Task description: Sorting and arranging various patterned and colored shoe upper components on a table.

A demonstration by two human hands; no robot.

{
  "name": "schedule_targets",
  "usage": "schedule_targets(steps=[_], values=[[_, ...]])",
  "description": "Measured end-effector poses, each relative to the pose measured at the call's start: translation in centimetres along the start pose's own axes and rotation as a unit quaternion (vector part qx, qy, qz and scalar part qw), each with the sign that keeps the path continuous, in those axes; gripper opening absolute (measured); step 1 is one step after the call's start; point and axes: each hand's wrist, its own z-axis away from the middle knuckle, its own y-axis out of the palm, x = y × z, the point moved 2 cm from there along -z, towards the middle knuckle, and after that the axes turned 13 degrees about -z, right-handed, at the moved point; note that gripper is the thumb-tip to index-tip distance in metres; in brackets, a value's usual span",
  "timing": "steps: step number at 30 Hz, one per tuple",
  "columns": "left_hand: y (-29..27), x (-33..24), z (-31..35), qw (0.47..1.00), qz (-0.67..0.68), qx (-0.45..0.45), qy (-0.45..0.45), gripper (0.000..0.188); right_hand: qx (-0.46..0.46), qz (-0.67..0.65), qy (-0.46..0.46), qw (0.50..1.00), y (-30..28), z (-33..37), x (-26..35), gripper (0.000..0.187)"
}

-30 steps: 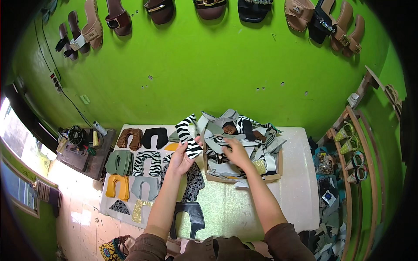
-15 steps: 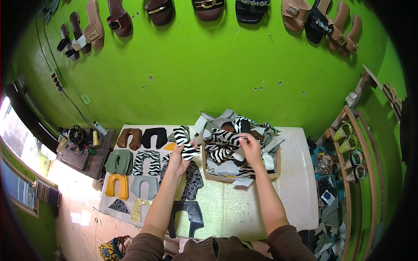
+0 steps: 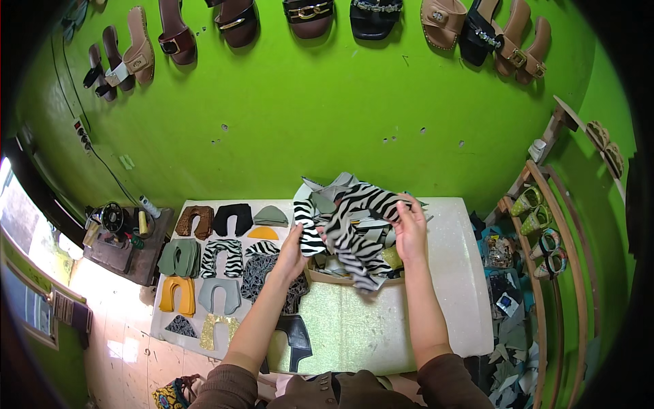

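Note:
My left hand (image 3: 291, 255) is closed on a small zebra-striped fabric piece (image 3: 310, 235), held at the left side of a cardboard box (image 3: 325, 275). In my right hand (image 3: 411, 235), a large zebra-striped fabric scrap (image 3: 368, 198) is pinched by its upper right end. That scrap hangs in a curve over the box, its lower tip reaching past the front rim. Beneath it the box is heaped with grey, green and white scraps (image 3: 334, 187), partly hidden by the striped fabric.
Stacks of U-shaped pieces lie left on the table: brown (image 3: 195, 222), black (image 3: 232, 220), green (image 3: 180, 257), zebra-striped (image 3: 222, 258), yellow (image 3: 177, 294), grey (image 3: 219, 296). A black cutout (image 3: 297, 341) lies near the front edge. A wooden rack (image 3: 533, 273) with shoes stands right.
My right hand has lifted the large striped scrap up and to the right, spreading it over the box. My left hand still holds its striped piece, now beside the box. The view has shifted slightly.

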Motion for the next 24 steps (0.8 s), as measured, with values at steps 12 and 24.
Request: schedule_targets(steps=[12,24], values=[[0.4,2.8,0.6,0.945,-0.318,0.0,0.081,0.055,0.083,0.427,0.101,0.895,-6.4,0.4,-5.3,0.014],[3.9,-0.1,1.0,0.786,-0.586,0.023,0.196,0.049,0.288,0.635,-0.165,0.698,-0.1,1.6,-1.9,0.028]])
